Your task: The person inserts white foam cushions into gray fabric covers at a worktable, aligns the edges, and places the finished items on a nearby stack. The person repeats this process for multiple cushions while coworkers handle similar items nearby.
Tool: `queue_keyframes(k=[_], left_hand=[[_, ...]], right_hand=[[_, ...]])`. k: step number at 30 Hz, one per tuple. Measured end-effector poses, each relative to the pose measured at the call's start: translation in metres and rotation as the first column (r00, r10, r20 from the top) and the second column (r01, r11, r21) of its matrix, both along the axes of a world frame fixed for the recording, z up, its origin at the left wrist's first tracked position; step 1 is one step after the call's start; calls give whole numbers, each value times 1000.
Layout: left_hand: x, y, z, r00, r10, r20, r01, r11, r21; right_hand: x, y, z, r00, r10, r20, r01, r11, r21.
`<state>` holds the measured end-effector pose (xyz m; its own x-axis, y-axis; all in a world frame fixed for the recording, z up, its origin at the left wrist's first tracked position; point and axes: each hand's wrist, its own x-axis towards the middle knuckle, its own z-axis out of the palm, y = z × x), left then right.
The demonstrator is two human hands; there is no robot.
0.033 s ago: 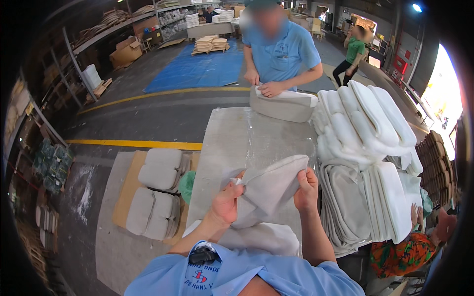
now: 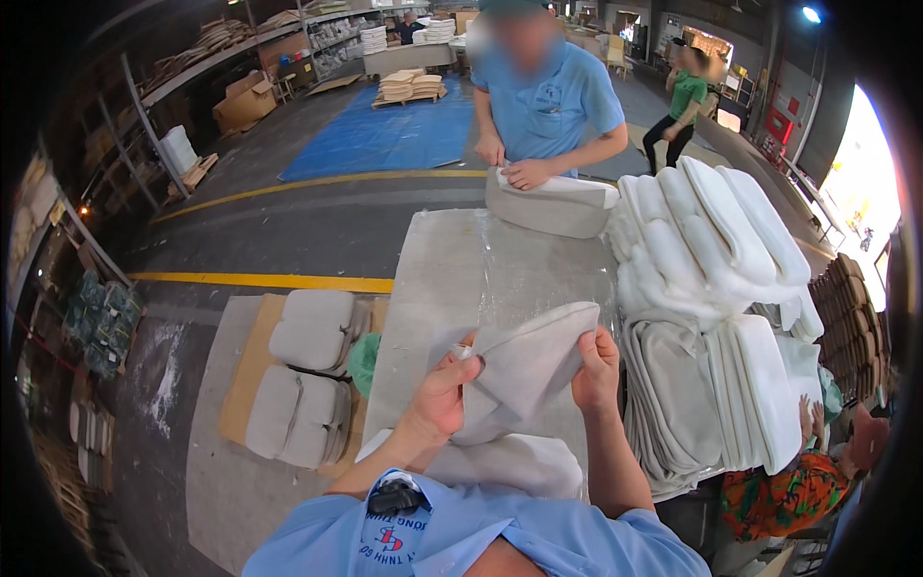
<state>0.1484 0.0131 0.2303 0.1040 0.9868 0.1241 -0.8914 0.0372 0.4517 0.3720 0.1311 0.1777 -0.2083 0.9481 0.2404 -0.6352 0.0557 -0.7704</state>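
Observation:
A light grey fabric cushion cover is stretched between my hands above the table. My left hand pinches its left side, with a small white piece showing by the thumb; what that piece is, I cannot tell. At the cover's upper right corner, the fingers of my right hand are closed on the cloth. Close to my body lies a pale, cushion-like piece on the table, partly under the held cover. Across the table, a co-worker's hands rest on a grey cushion with white filling showing on top.
White padding slabs are heaped at the right, above folded grey covers. Left of the table, stacked grey cushions sit on cardboard, near a green bag. Another person in patterned clothing is at the lower right.
My left thumb has shifted slightly over the white piece, while the cover and my right hand stay put. In the background, the person in green has moved a little to the left.

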Motion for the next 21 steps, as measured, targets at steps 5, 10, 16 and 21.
queue_keyframes(k=[5,10,16,21], left_hand=[[6,6,9,999,53,-11,-54,997,-55],[-5,7,5,984,118,-137,-134,984,-121],[2,-6,-5,960,-198,196,185,979,81],[2,-7,1,997,-68,-37,73,987,141]], right_hand=[[2,-4,1,998,-12,61,11,999,30],[4,-8,2,990,-42,132,31,996,83],[9,4,-6,967,-107,230,80,989,124],[0,14,-1,977,-104,185,88,992,94]])
